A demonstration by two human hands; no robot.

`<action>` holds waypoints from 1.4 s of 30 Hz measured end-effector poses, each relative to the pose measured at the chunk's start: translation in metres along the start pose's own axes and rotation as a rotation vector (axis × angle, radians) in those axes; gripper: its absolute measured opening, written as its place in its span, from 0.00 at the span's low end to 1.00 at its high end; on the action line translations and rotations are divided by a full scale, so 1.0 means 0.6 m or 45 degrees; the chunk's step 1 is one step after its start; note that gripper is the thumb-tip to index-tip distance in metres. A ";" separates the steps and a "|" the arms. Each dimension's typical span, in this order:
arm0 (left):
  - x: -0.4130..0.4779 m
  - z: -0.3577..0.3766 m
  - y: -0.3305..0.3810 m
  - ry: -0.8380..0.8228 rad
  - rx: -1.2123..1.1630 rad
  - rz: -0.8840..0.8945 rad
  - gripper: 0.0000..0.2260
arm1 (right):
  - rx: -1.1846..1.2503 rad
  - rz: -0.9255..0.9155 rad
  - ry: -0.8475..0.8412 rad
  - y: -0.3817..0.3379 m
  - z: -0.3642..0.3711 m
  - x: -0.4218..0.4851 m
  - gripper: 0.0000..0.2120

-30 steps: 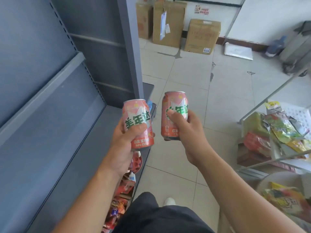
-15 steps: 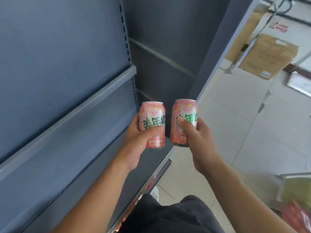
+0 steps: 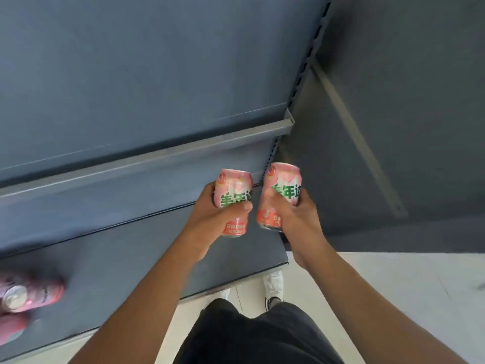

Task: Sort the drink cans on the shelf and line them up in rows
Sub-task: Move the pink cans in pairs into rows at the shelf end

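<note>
Pink drink can (image 3: 232,187) stands upright in the left hand (image 3: 215,216), fingers wrapped round its middle & thumb across the label. The right hand (image 3: 294,222) grips a second pink can (image 3: 283,179) the same way, both at centre frame, just apart, in front of the right end of the grey lower shelf (image 3: 126,264). More pink cans (image 3: 29,295) show blurred on that shelf at lower left of frame; best, by the look of it, to lower both w/ bases flat, labels fwd, side by side & square to the front edge, releasing only once each stands steady.
</note>
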State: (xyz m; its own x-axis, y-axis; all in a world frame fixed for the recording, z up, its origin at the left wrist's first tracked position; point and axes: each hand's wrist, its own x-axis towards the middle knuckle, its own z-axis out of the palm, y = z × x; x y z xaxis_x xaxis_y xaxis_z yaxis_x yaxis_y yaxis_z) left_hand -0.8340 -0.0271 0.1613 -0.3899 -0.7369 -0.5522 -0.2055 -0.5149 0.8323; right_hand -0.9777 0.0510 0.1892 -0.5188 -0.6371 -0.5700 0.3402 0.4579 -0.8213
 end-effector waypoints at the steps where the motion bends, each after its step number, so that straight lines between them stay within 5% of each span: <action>1: 0.005 0.002 -0.007 0.050 -0.001 -0.003 0.22 | -0.033 0.023 -0.024 0.001 0.001 0.010 0.13; 10: 0.060 0.018 -0.118 0.436 -0.008 0.018 0.29 | -0.253 0.003 -0.043 0.089 0.013 0.089 0.24; 18: 0.119 0.011 -0.214 0.434 0.006 0.022 0.37 | -0.325 0.005 0.063 0.170 0.033 0.173 0.27; 27: 0.217 0.010 -0.266 0.414 0.157 0.200 0.32 | -0.474 -0.233 0.127 0.227 0.038 0.270 0.31; 33: 0.272 0.026 -0.287 0.516 0.293 0.228 0.31 | -0.402 -0.158 0.214 0.276 0.057 0.305 0.39; 38: 0.295 0.029 -0.286 0.505 0.381 0.302 0.30 | -0.333 -0.189 0.162 0.278 0.057 0.336 0.27; 42: 0.308 0.038 -0.286 0.526 0.409 0.331 0.30 | -0.283 -0.183 0.171 0.265 0.069 0.361 0.28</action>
State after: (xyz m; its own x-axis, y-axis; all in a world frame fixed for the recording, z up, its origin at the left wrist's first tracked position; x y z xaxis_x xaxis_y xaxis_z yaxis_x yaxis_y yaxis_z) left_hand -0.8910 -0.0650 -0.0822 -0.0946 -0.9643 -0.2474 -0.4371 -0.1830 0.8806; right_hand -1.0038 -0.0397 -0.0655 -0.6537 -0.6242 -0.4278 0.0830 0.5028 -0.8604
